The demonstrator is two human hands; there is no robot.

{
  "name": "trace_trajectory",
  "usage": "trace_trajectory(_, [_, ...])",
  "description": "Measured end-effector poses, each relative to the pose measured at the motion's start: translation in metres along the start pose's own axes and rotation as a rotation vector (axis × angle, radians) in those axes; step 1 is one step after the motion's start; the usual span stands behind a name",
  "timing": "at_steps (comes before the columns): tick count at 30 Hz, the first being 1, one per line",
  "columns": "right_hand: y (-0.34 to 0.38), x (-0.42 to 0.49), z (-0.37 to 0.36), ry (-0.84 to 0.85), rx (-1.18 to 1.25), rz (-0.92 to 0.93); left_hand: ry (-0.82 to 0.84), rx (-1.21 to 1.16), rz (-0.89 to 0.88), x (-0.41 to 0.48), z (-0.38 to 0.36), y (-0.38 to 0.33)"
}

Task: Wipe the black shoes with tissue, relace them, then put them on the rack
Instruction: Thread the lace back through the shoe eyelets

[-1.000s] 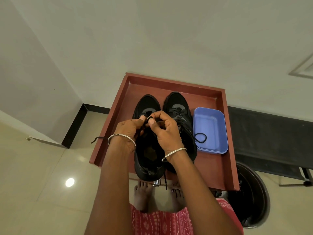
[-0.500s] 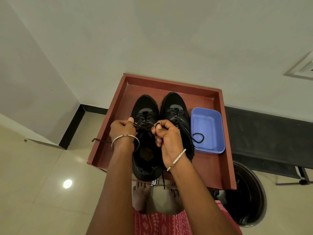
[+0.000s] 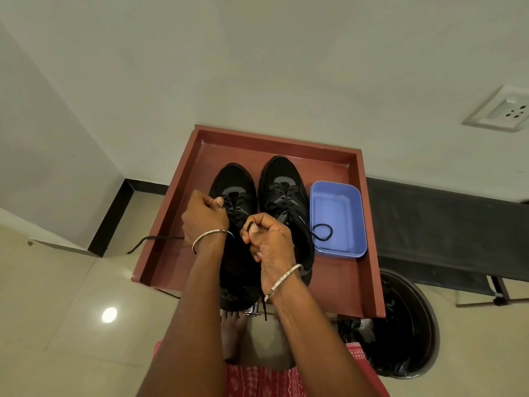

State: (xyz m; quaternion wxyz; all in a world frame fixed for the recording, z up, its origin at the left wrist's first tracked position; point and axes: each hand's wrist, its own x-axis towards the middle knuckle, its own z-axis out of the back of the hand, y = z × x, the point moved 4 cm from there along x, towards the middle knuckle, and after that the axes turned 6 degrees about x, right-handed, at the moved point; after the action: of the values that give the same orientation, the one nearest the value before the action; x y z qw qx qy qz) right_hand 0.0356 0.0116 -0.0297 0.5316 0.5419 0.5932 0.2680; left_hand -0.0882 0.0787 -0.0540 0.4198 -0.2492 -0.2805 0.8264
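Now drawn apart since 1 s ago: left hand (image 3: 204, 217) curled on lace (image 3: 160, 238), tail trailing outward of fingers (image 3: 219, 202); right hand (image 3: 269, 239) pinching other end. Black shoe (image 3: 237, 179) under fingers, on table (image 3: 337, 282). Crossing probably snugged; relacing unfinished.

Two black shoes (image 3: 233, 179) (image 3: 282, 173), two hands (image 3: 204, 214) (image 3: 269, 239), two bangles (image 3: 211, 234) (image 3: 283, 279), one red tray (image 3: 257, 147), one blue tub (image 3: 335, 207), one bin (image 3: 412, 325).

Reddish-brown wooden tray (image 3: 274, 138): holds left black mesh shoe (image 3: 236, 186), right black mesh shoe (image 3: 282, 181) just beside it, and blue rectangular plastic tub (image 3: 337, 207).
Left hand (image 3: 204, 219): grips black shoelace (image 3: 154, 240), which trails over the tray's left rim.
Right hand (image 3: 270, 242): pinches a lace end above the left shoe.
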Motion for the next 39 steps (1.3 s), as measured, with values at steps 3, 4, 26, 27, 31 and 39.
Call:
trace_trajectory(3, [-0.001, -0.001, -0.001, -0.004, 0.031, -0.02, 0.001, 0.0, -0.001, 0.0, 0.0, -0.001])
trace_trajectory(4, [0.0, 0.0, -0.001, 0.004, 0.045, -0.033, 0.015, 0.001, -0.009, 0.001, 0.0, -0.001])
trace_trajectory(26, [-0.005, 0.016, -0.004, -0.113, 0.048, -0.078, 0.644, -0.435, 0.112, -0.007, 0.02, -0.001])
trace_trajectory(27, [-0.005, 0.017, -0.004, -0.118, 0.056, -0.083, 0.672, -0.447, 0.107, -0.006, 0.02, -0.001])
trace_trajectory(31, [-0.006, 0.02, -0.004, -0.123, 0.102, -0.114, 0.776, -0.533, 0.134, -0.005, 0.019, -0.001])
trace_trajectory(39, [-0.009, 0.019, -0.004, -0.121, 0.277, -0.215, 0.583, -0.659, 0.221, 0.002, 0.004, 0.001])
